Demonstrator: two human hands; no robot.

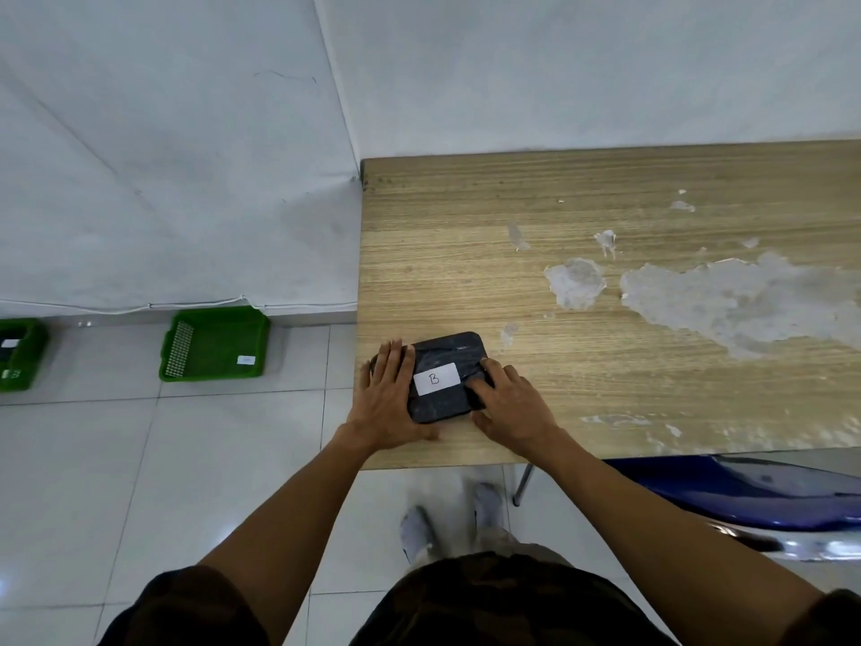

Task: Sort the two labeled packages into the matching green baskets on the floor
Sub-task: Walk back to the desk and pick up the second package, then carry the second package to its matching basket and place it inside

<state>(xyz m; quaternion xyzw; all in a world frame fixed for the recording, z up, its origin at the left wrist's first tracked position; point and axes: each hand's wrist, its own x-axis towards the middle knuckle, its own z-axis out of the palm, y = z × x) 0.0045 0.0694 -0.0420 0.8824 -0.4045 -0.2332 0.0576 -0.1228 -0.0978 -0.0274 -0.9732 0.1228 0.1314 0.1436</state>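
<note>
A black wrapped package (442,352) with a white label reading "B" lies near the front left corner of the wooden table (582,226). My left hand (386,403) rests flat along its left side, fingers together. My right hand (508,403) grips its right edge, fingers curled on top. On the floor to the left, an empty green basket (216,343) with a small white label stands by the wall. A second green basket (18,354) at the far left edge holds a dark item with a white label.
A blue chair (745,496) sits under the table's front edge at the right. The tabletop has worn, peeled patches at the right. White floor tiles stretch between the table and the baskets. My feet show below the table edge.
</note>
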